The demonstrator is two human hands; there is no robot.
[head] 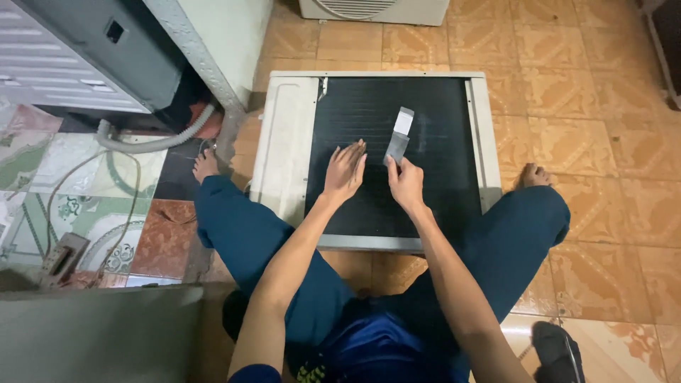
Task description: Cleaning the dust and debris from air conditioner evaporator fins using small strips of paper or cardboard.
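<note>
On dark coil panel point(425, 156), both hands.

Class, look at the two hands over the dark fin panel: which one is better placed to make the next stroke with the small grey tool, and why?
Probably the right hand: it already pinches the grey tool against the fin panel. The left hand lies flat and open beside it, holding nothing.
</note>
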